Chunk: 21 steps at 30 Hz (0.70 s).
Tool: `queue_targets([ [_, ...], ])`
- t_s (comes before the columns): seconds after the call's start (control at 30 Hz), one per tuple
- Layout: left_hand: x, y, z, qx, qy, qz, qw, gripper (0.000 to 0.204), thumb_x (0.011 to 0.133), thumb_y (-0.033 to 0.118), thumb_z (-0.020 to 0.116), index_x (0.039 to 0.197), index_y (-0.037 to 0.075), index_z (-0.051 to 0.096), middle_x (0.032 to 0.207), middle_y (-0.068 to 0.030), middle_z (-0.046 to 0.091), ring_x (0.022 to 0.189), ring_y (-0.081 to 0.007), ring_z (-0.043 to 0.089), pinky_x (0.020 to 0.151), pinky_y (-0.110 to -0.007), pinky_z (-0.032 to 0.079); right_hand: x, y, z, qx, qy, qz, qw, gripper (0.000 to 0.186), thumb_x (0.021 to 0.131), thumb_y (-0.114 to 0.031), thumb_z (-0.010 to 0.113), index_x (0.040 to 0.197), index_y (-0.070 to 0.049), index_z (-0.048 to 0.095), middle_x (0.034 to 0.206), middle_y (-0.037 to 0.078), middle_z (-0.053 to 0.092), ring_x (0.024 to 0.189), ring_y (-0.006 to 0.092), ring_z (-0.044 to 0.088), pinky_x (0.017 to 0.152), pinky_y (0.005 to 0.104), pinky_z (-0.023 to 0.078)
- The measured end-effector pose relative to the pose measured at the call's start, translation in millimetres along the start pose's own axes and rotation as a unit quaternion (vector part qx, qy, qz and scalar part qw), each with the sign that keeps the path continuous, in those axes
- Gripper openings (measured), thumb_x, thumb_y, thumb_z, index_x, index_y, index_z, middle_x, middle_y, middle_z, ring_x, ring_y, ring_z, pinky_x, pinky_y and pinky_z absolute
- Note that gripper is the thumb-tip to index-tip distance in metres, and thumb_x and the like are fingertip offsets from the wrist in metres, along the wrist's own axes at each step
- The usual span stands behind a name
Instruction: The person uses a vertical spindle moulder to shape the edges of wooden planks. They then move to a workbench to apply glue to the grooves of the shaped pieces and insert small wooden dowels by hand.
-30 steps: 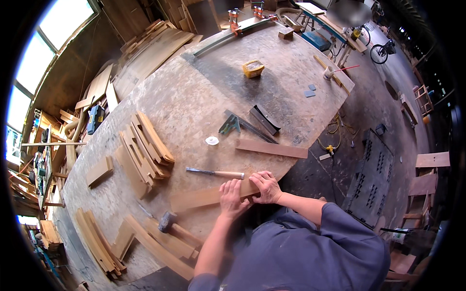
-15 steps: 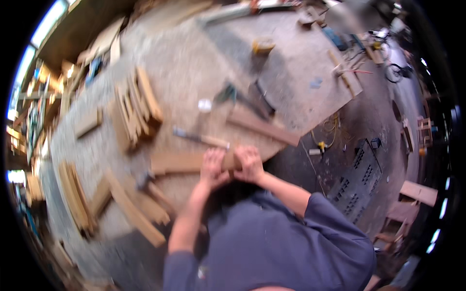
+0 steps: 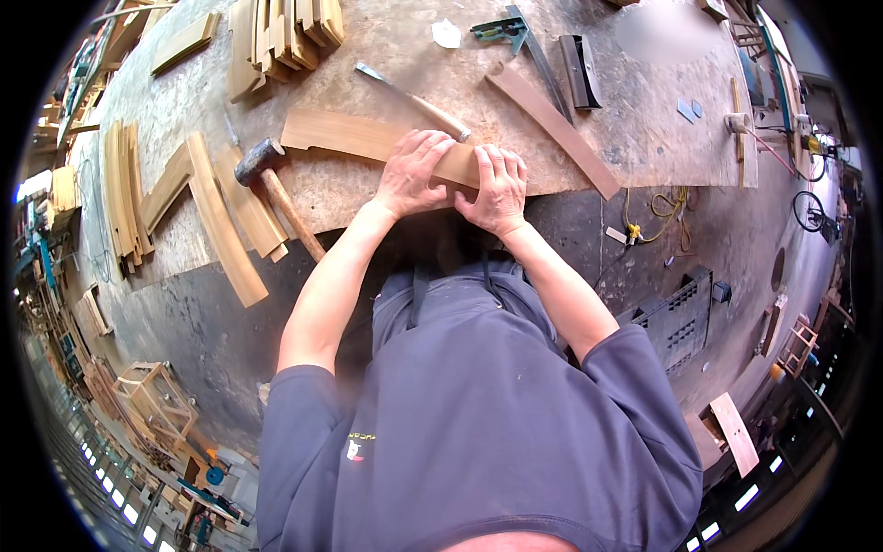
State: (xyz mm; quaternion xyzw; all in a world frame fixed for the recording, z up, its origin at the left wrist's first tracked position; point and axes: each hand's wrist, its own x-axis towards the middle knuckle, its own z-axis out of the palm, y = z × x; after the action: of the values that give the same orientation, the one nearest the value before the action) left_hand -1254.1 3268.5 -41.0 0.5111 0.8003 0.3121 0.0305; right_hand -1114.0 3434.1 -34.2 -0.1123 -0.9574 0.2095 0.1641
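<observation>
Both of my hands grip one wooden board (image 3: 336, 132) at the near edge of the workbench (image 3: 386, 37). My left hand (image 3: 414, 175) has its fingers over the top face near the right end, thumb at the near edge. Close beside it, my right hand (image 3: 495, 189) wraps that end the same way. Just beyond the board lies a chisel (image 3: 414, 101) with a wooden handle, its blade pointing far left. A hammer (image 3: 276, 189) with a dark head rests left of the board. To the right lies a reddish-brown wooden strip (image 3: 556, 133).
Stacked slats (image 3: 285, 37) stand at the far left, with more wood pieces (image 3: 216, 221) at the near left. A combination square (image 3: 529, 46) and a dark curved tool (image 3: 579, 72) lie far right. On the floor are a yellow cord (image 3: 658, 216) and a grey plastic crate (image 3: 676, 317).
The view has tilted and sharpened, so the bench things appear higher in it. Both hands stay on the same end of the board.
</observation>
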Motion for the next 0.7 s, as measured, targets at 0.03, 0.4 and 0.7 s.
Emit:
queue_targets([
  [0.03, 1, 1, 0, -0.003, 0.004, 0.000, 1.000, 0.075, 0.070, 0.028, 0.076, 0.140, 0.007, 0.059, 0.143, -0.0124, 0.061, 0.138, -0.0337, 0.054, 0.123, -0.050, 0.037, 0, 0, 0, -0.002, 0.002, 0.002, 1.000, 0.084, 0.064, -0.032, 0.087, 0.137, -0.006, 0.056, 0.136, 0.014, 0.059, 0.126, 0.0355, 0.055, 0.113, 0.0510, 0.039],
  [0.4, 3, -4, -11, -0.034, -0.046, -0.001, 0.998, 0.073, 0.073, 0.017, 0.079, 0.142, 0.008, 0.058, 0.148, -0.0138, 0.057, 0.143, -0.0343, 0.050, 0.123, -0.049, 0.037, -2, 15, -5, 0.015, -0.041, -0.034, 0.998, 0.085, 0.066, -0.030, 0.091, 0.140, -0.004, 0.057, 0.142, 0.015, 0.058, 0.128, 0.0346, 0.055, 0.113, 0.0505, 0.041],
  [0.7, -17, 25, -57, -0.009, 0.108, -0.124, 0.986, 0.041, 0.084, 0.004, 0.077, 0.124, 0.006, 0.068, 0.135, -0.0135, 0.066, 0.123, -0.0333, 0.063, 0.104, -0.041, 0.052, 8, 40, -32, 0.089, -0.138, -0.116, 0.980, 0.063, 0.075, -0.017, 0.085, 0.134, -0.007, 0.063, 0.133, 0.014, 0.062, 0.120, 0.0370, 0.060, 0.099, 0.0463, 0.052],
])
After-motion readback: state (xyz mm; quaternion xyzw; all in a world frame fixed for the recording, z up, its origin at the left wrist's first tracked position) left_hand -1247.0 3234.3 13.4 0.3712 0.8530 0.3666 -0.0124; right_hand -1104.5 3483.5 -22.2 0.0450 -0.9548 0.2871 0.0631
